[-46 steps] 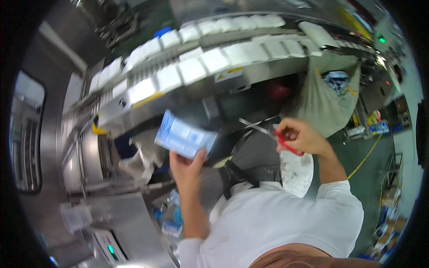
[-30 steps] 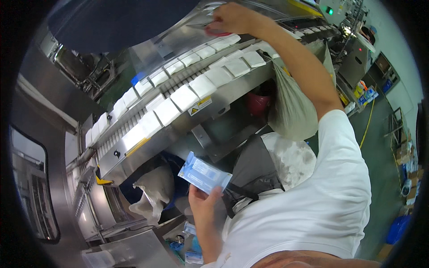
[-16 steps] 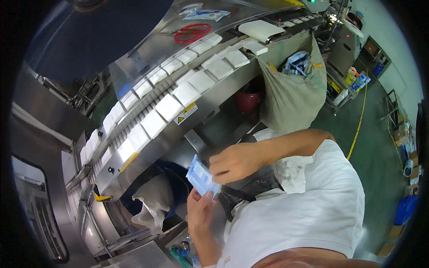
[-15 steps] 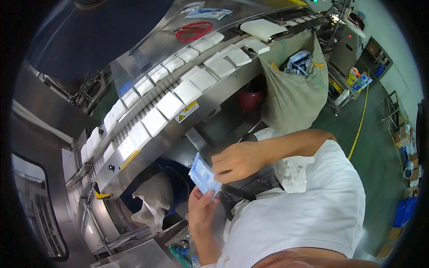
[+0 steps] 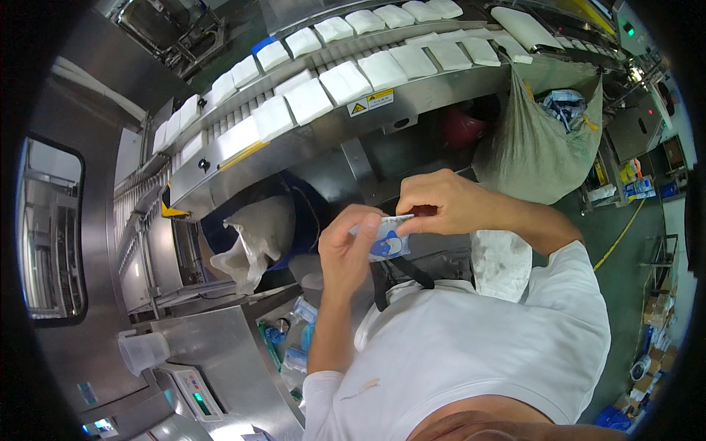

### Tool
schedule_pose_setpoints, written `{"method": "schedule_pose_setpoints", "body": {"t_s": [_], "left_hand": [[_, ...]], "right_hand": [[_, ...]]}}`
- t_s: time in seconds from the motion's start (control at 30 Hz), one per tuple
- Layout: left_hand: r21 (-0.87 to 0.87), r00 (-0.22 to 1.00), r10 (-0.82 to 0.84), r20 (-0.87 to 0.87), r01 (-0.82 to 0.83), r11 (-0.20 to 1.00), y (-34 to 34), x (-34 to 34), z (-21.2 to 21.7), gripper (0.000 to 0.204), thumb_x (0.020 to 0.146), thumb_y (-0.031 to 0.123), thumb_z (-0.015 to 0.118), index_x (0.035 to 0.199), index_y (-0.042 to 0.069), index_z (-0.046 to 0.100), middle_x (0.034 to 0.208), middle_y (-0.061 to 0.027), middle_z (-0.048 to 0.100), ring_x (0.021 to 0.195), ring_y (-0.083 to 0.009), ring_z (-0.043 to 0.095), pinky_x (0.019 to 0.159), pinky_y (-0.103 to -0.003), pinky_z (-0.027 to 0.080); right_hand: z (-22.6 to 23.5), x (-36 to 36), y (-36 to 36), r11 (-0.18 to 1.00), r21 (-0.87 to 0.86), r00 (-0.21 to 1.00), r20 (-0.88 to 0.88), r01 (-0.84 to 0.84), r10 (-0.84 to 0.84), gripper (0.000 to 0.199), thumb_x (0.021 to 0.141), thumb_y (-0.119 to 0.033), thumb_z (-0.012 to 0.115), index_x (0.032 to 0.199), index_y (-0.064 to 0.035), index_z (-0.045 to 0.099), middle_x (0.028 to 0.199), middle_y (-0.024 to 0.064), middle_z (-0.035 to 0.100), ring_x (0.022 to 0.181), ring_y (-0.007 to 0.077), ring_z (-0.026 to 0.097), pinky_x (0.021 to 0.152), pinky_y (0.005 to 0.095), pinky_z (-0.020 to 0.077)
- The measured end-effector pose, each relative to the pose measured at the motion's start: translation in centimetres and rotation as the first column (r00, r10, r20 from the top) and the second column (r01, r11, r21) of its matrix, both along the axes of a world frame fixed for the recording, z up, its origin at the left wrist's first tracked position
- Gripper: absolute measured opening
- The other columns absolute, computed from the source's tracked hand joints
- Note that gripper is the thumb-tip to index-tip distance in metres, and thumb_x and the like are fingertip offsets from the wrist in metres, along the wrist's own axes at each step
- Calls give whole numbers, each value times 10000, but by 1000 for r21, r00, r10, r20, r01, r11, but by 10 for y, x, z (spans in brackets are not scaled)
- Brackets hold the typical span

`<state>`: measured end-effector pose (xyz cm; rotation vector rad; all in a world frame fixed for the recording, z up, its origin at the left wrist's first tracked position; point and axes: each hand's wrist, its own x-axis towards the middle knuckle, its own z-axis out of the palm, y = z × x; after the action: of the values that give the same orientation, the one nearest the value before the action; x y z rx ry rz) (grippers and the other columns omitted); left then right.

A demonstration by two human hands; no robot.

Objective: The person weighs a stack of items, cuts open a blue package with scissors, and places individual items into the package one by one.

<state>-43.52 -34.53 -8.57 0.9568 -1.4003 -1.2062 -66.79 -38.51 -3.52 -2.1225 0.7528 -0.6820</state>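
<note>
In front of my chest I hold a small white-and-blue plastic packet, its blue printed face showing. My left hand grips its left side, thumb lying over the front. The fingers of my right hand are pinched at the packet's upper right edge. Beyond my hands, folded white sheets lie in two rows along a metal conveyor.
A large beige sack with crumpled blue-and-white wrappers hangs at the conveyor's right. A dark blue bin with a pale bag stands below the conveyor. At lower left, a metal table bears a digital scale and a white plastic jug.
My head view has swung, shifting the conveyor and sack. The packet has been turned in my hands and shows a different face. My right hand has come to its upper edge.
</note>
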Motion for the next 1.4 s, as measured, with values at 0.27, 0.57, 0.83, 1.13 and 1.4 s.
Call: {"method": "schedule_pose_setpoints", "body": {"t_s": [0.27, 0.57, 0.83, 1.13, 1.4], "left_hand": [[120, 974, 226, -2, -224, 967, -8, -10, -6, 226, 1026, 208, 700, 955, -2, 738, 886, -9, 688, 760, -71, 566, 673, -217, 426], [236, 741, 408, -534, -333, 913, -53, 30, -13, 300, 1077, 293, 612, 1007, 15, 703, 909, -61, 723, 742, -106, 656, 664, -261, 543], [235, 886, 272, -376, -193, 953, -34, 3, -21, 209, 1075, 232, 607, 1055, 35, 673, 975, -57, 693, 861, -113, 640, 767, -278, 532], [357, 870, 247, -427, -89, 930, -16, 3, -48, 280, 1065, 310, 632, 974, 47, 607, 922, -72, 694, 746, -145, 646, 653, -287, 551], [300, 949, 162, -272, -76, 951, -22, -18, -58, 226, 1124, 276, 511, 1023, 80, 559, 1004, -95, 725, 792, -109, 627, 718, -295, 532]], "right_hand": [[-1, 7, 13, 747, -661, 989, -144, -74, -29, 123, 885, -167, 727, 902, -76, 646, 781, 47, 563, 661, 218, 590, 534, 356, 502], [-42, 8, 40, 784, -620, 999, -11, -33, 34, 175, 835, -164, 813, 835, -63, 671, 753, 41, 596, 647, 189, 606, 505, 320, 488], [-34, -31, 6, 872, -314, 926, 87, 376, -368, 124, 908, -155, 770, 953, -49, 724, 832, 96, 661, 733, 286, 661, 628, 364, 537], [-59, -336, -91, -140, -433, 39, 379, 890, -925, 206, 1007, -196, 666, 1117, -35, 732, 943, 178, 749, 830, 350, 749, 698, 407, 570], [-77, -280, -111, 345, -525, 381, -43, 778, -924, 228, 1009, -137, 672, 1166, 25, 699, 1129, 188, 716, 982, 313, 728, 806, 361, 575]]}}
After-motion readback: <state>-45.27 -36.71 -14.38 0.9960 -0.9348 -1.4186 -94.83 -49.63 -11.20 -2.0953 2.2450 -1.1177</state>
